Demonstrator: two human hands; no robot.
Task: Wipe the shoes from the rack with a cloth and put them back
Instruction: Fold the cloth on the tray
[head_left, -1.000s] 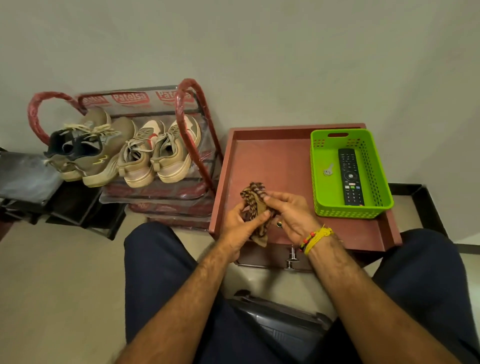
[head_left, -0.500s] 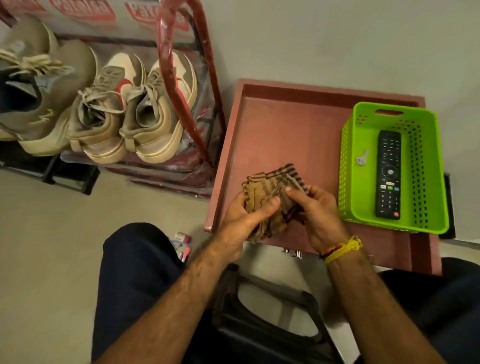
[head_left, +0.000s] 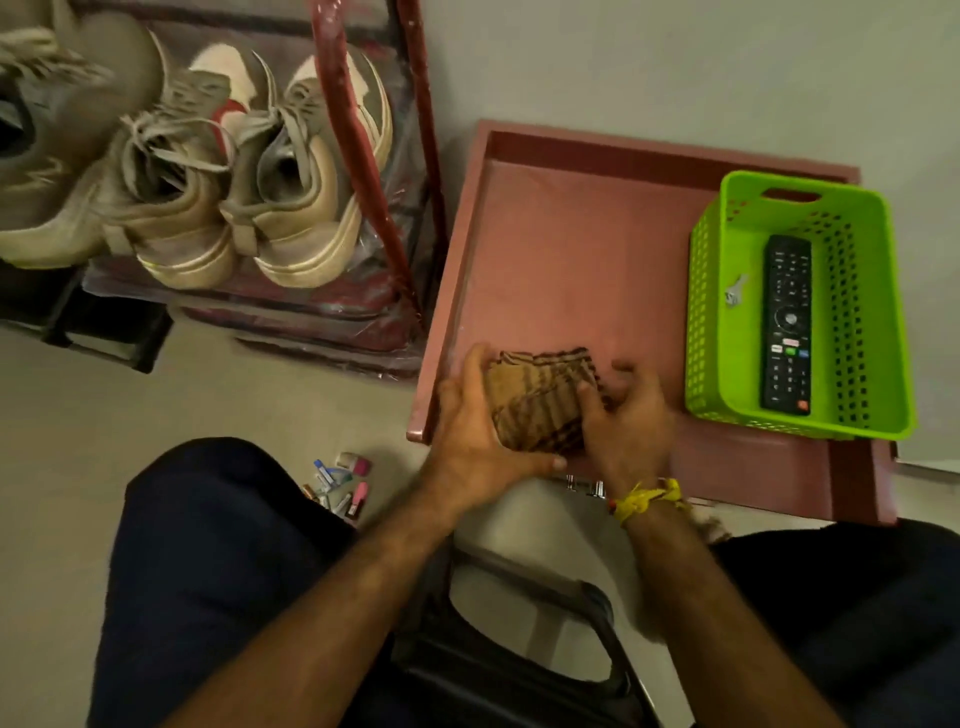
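Far left you've got the shoe rack (head_left: 410, 171) with the beige shoes (head_left: 291, 208) sitting heels toward the camera, long axes running front-to-back on the shelf — none wiped yet as far as I can tell, they're all on the rack. Moving right, the left hand (head_left: 470, 421) is wrapped around the left edge of the folded checked cloth (head_left: 540, 397), fingers curled over its far side and thumb along the near edge. The cloth sits at the near-left corner of the reddish table (head_left: 571, 249), low over it or resting on it, can't say which. The right hand (head_left: 631, 421) grips the cloth's right side, thumb on top.

So the key thing: the shoes lie up and to the left of both hands, well apart, and the left hand is the nearer one — I'd guess it reaches while the right takes the cloth. Green basket (head_left: 883, 312) with a remote (head_left: 788, 322) is off right, out of the way.
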